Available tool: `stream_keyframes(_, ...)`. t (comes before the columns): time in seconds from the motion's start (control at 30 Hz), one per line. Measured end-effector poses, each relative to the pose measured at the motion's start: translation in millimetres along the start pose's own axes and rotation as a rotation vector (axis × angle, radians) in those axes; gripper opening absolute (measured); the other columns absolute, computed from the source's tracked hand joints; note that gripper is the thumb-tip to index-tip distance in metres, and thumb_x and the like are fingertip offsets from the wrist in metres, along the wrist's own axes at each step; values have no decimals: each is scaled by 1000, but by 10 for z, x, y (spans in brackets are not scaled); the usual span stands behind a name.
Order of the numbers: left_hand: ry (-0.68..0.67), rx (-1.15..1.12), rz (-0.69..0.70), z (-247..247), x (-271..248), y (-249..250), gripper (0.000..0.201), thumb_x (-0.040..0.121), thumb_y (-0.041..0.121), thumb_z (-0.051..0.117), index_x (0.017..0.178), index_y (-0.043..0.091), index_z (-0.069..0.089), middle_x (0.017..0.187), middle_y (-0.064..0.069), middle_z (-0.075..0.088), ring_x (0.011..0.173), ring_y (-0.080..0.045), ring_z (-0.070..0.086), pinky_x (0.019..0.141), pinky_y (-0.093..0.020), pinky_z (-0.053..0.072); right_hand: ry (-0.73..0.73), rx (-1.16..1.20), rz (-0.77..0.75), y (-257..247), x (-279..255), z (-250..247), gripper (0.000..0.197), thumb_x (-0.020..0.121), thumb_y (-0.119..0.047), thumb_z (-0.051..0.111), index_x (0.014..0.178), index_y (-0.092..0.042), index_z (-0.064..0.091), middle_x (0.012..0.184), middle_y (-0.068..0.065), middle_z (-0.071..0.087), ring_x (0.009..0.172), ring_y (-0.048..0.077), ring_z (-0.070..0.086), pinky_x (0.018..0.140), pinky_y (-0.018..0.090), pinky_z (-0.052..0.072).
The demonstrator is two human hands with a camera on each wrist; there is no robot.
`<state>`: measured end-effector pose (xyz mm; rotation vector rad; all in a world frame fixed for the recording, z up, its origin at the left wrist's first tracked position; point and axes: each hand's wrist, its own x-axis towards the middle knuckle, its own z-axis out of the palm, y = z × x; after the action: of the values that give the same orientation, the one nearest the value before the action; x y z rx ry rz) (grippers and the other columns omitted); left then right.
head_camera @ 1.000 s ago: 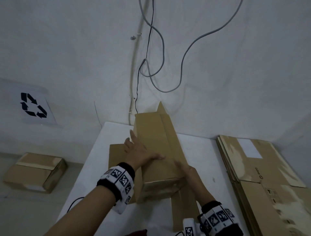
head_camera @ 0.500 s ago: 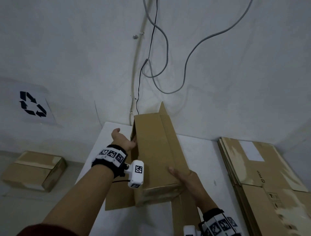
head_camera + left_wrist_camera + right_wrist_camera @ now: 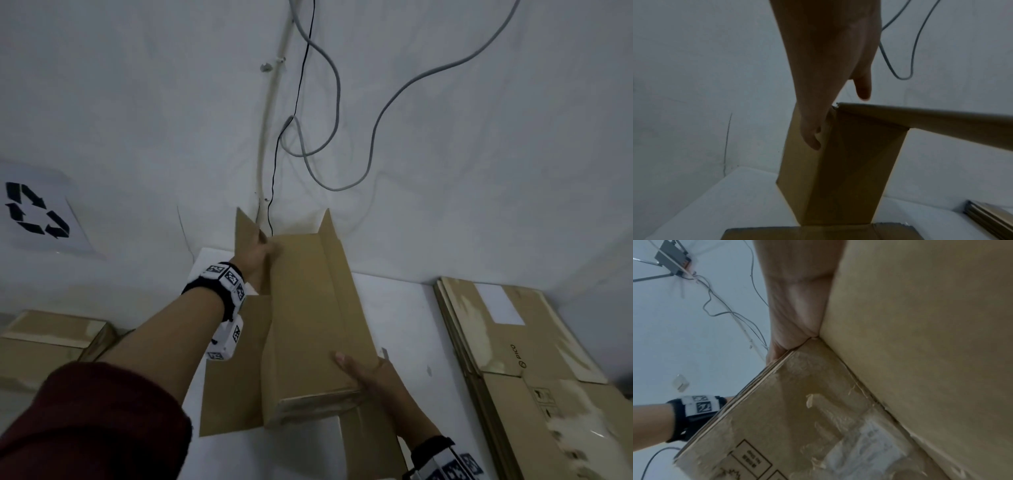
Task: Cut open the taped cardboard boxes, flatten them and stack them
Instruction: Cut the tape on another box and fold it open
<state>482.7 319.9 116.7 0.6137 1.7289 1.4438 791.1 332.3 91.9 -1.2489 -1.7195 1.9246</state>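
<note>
Cardboard box (image 3: 308, 329): light, stiff, empty. My left grip (image 3: 255, 253) pinches far flap; right grip (image 3: 373, 377) clasps near corner.

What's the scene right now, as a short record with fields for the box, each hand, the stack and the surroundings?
box in work: long cardboard box on the white table, far end flaps open, not yet flat
left hand: at the far left corner, fingers on the upright flap
right hand: grips the near right corner, thumb on top
flattened stack: on the table's right side, apart from the box
another box: on the floor, left
wall: recycling sign, hanging cables
</note>
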Motion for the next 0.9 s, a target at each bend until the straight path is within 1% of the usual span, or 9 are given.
stream_keyframes(0.1,-106,34,18,28,4,18,77,97,26,55,155,19,4,159,-1,17,144,-24,22,113,-44,24,17,-16,27,63,63,6,114,23,-70,90,117,-9,70,112,4,74,100,14,72,82,25,59)
stream_keyframes(0.23,-64,99,26,-47,230,-407,125,66,81,60,154,19,-2,155,-4,29,138,-29,36,112,-50,32,2,27,66,56,117,-13,109,23,-67,92,113,-8,72,110,7,74,102,21,71,95,40,56)
stream_keyframes(0.3,-104,79,-53,46,-122,-448,106,79,75,50,154,24,-5,148,4,34,133,-25,41,110,-47,36,11,55,44,32,109,-17,112,24,-65,93,117,-7,70,109,6,75,101,19,72,90,36,58)
stream_keyframes(0.43,-251,-99,-82,233,-919,-739,45,89,68,41,123,38,48,125,8,61,118,-15,57,106,-39,41,-8,88,6,-3,14,-20,102,29,-63,93,113,-10,71,104,0,76,93,11,73,68,18,56)
stream_keyframes(0.53,15,-5,20,138,-1253,-992,52,89,67,45,97,22,71,98,0,72,97,-20,66,91,-36,48,-31,81,37,-49,-47,-25,56,61,-43,84,108,-16,71,99,-3,76,89,9,73,72,21,57)
stream_keyframes(0.6,202,197,75,-86,-1521,-1092,50,93,55,45,74,18,72,79,4,71,85,-17,65,77,-30,44,-21,53,70,-59,-63,-43,36,71,-41,81,100,-22,71,100,-4,74,97,10,69,92,30,55)
stream_keyframes(0.7,142,489,69,-386,-1983,-1168,36,88,44,46,69,30,74,82,13,71,86,-7,63,76,-29,44,15,-10,50,-28,-52,-39,76,55,-60,89,115,-17,70,110,-3,73,107,14,67,105,38,48)
stream_keyframes(0.8,93,679,-66,-295,-2391,-1069,33,97,49,45,80,35,70,85,12,69,80,-1,61,68,-19,42,34,-43,21,-33,-110,6,79,63,-57,83,128,-16,62,121,-2,67,113,16,61,108,35,44)
stream_keyframes(0.9,163,657,-145,131,-2591,-873,64,89,70,26,90,21,67,84,3,68,77,-12,64,69,-24,45,57,-119,-6,-50,-152,34,94,59,-72,76,133,-17,58,129,1,64,116,19,60,108,37,43)
